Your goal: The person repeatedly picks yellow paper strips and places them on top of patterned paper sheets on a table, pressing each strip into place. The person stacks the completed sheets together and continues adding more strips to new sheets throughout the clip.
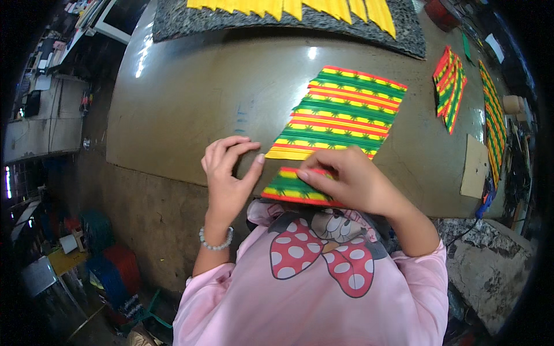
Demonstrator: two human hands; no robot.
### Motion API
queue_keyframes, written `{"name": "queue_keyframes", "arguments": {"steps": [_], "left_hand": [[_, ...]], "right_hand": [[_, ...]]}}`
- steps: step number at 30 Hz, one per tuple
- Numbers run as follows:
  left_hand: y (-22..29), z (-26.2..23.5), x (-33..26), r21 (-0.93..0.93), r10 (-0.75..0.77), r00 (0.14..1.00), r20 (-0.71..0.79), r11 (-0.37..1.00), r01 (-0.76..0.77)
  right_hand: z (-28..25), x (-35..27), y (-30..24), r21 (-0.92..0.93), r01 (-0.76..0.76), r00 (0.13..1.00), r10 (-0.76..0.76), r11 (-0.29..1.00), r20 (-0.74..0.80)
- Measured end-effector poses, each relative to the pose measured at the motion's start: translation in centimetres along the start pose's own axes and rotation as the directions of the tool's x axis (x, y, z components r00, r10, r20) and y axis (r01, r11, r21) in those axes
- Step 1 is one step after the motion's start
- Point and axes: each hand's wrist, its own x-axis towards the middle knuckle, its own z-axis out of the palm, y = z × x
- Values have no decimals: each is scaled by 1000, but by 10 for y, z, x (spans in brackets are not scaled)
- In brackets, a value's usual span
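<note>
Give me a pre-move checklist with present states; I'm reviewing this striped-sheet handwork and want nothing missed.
1. Right hand rests on the small striped piece: ok.
2. Left hand is free, its thumb tip near that piece's left corner: ok.
3. Small piece lies at the table edge, near the body: ok.
4. Large striped sheet lies flat: ok.
5. Whether the small piece is folded or a separate cut: cannot tell.

we see striped sheet (340,112): thin matt printed paper | table (190,98): smooth, glossy, worn brown top | mat (190,20): rough speckled grey
</note>
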Motion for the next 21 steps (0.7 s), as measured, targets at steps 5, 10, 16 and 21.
{"name": "queue_keyframes", "arguments": {"steps": [5,10,16,21], "left_hand": [[-3,0,-3,96,54,997,57,994,-60],[-9,-9,-2,11,41,990,133,999,-43],[-7,-11,3,-94,-39,991,129,994,51],[3,1,2,28,-29,995,97,999,27]], "right_hand": [[22,41,9,-173,-133,991,130,976,-32],[28,39,14,-245,-199,979,180,949,-98],[33,41,4,-321,-196,978,160,927,-136],[36,38,4,-327,-198,976,156,924,-150]]}}
